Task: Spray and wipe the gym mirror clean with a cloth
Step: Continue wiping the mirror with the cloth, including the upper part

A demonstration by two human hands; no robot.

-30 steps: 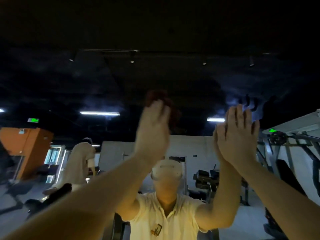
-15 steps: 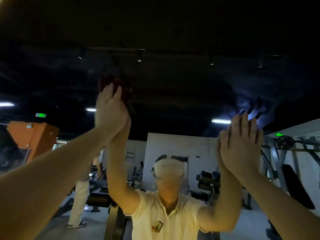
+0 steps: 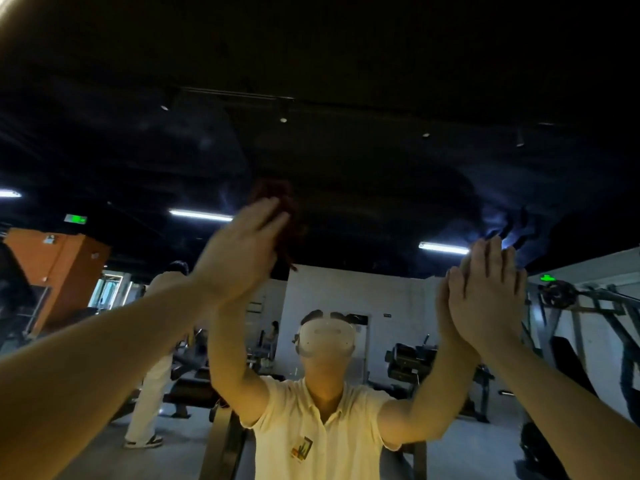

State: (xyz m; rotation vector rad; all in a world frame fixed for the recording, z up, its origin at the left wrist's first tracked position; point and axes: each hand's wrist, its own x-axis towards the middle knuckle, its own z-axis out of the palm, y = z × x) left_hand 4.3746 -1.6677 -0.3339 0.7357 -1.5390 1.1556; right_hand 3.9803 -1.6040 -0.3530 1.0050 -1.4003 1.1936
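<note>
The gym mirror (image 3: 363, 174) fills the view straight ahead and shows my own reflection in a pale yellow shirt. My left hand (image 3: 239, 251) is raised high, fingers straight, and presses a dark red cloth (image 3: 284, 209) flat against the glass; the cloth peeks out above and right of my fingers. My right hand (image 3: 488, 292) lies flat on the mirror further right, fingers straight and together, with nothing in it. Hazy smears show on the glass above my right hand. No spray bottle is in view.
Reflected behind me are weight machines (image 3: 581, 306) at right, benches (image 3: 194, 389) at lower left, an orange block (image 3: 59, 268) at far left and a person in light clothes (image 3: 156, 375) standing on the gym floor.
My left hand and the cloth have swept back to the right across the glass after going left half a second ago. My right hand has stayed pressed in the same place.
</note>
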